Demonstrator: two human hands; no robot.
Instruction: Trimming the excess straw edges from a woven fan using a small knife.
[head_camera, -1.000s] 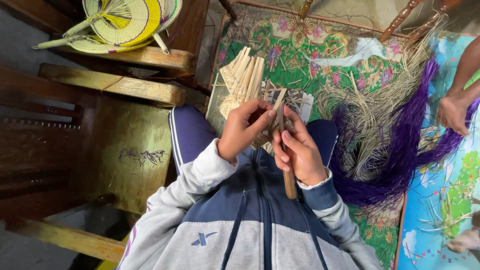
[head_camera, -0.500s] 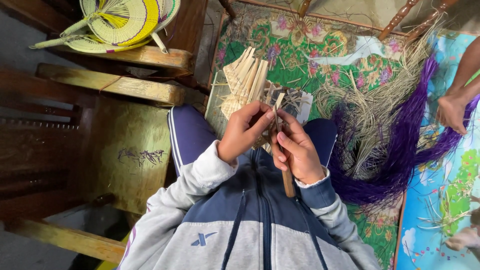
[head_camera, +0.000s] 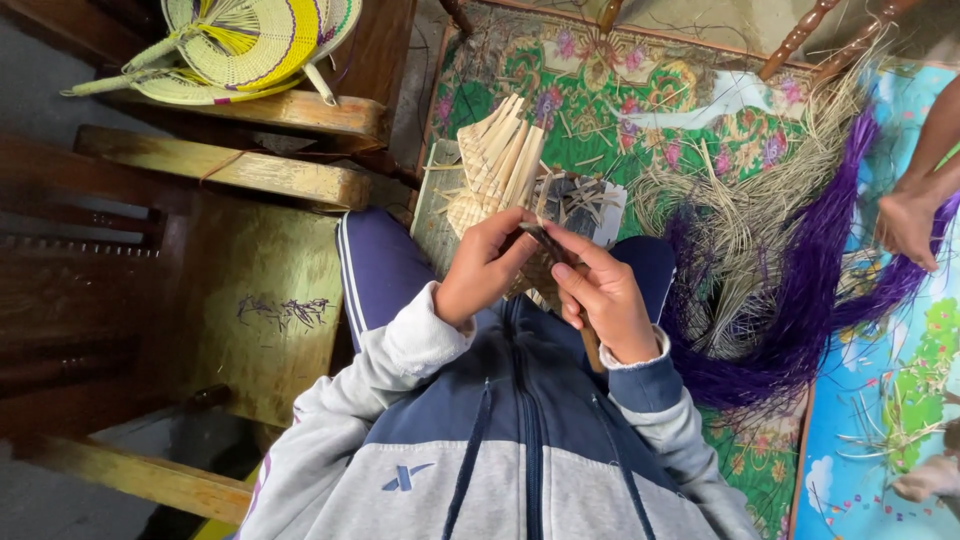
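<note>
Strips of pale palm leaf fanned up and away from my lap, a half-woven fan piece (head_camera: 500, 165) held in front of my chest over my knees. My left hand (head_camera: 485, 268) was curled around its lower edge, fingers closed on the woven part, thumb toward the middle. My right hand (head_camera: 600, 295) was pinching a dark narrow strip (head_camera: 545, 240) between thumb and forefinger just beside the left one, the fingertips of both hands nearly touching. A brown wooden handle (head_camera: 592, 350) ran down under my right palm toward my jacket; how it joined the weave I could not tell.

Beyond my knees lay a flowered green mat (head_camera: 640, 95) on the floor. To the right on it spread a loose heap of pale straw (head_camera: 740, 215) and, just beside that, a long bundle of purple fibre (head_camera: 815, 300) curving near to far. At the far right edge another person's hand (head_camera: 908, 228) rested on the purple strands.

To the left stood a worn wooden chair (head_camera: 250, 300), and on a wooden ledge at the far left lay finished woven fans (head_camera: 245, 45), yellow with purple bands.
</note>
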